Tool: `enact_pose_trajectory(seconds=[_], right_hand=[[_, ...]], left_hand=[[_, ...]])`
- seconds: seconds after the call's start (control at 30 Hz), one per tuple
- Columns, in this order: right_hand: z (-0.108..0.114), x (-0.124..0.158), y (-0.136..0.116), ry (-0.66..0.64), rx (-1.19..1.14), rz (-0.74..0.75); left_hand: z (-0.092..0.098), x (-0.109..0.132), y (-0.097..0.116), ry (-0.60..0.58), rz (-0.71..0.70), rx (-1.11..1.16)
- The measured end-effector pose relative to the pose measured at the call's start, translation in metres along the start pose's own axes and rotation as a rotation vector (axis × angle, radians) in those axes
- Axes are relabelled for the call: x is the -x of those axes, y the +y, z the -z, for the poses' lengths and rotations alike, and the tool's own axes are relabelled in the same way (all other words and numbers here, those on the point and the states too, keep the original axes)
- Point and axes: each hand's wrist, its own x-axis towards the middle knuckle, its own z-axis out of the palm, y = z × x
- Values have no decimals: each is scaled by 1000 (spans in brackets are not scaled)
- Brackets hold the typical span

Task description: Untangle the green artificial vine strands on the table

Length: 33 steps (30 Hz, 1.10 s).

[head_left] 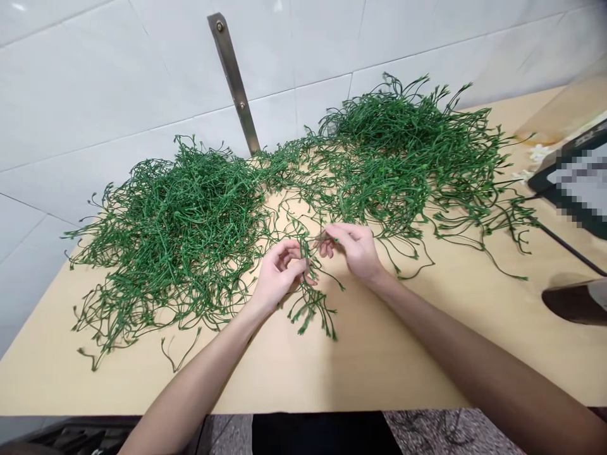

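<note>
A person leans both bare forearms over a pale wooden table (379, 360), working with a small bunch of green stems (310, 306) between two tangled heaps. The left hand (282, 272) is partly curled, its thumb laid over the bunch to hold it above the tabletop, forked tips drooping toward the near edge; gripped mid-length, it seems, so the upper part stays free for the other hand. The right hand (353, 249) faces it just beside, thumb and forefinger nearly together; whether they pinch a strand, I cannot tell from here. The left heap (184, 221) and the right heap (393, 151) spread toward the tiled wall (142, 82), probably set back to leave working room in front while remaining within reach. A metal strip (232, 79) is bolted to the tiles behind.
</note>
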Motion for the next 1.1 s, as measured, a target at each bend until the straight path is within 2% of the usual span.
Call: enact_pose_trajectory(seconds=[0.13,0.27,0.6,0.7,0.93,1.1], right_hand=[[-6,-1,1,17,2,-20],[-8,-3,5,-1,-20,-19],[0,-1,0,-88,-75,-30],[1,-2,-2,-150,-159,-88],[-3,-1,-6,-259,18,-202],[-2,-3,-6,-262,43,-234]], left_hand=[[2,-1,3,-51,25,43],[3,-3,5,28,46,127],[5,-7,1,115,-81,72],[7,-7,1,95,-79,49],[10,-5,6,57,-136,-159],[12,-6,8,-43,-16,-80]])
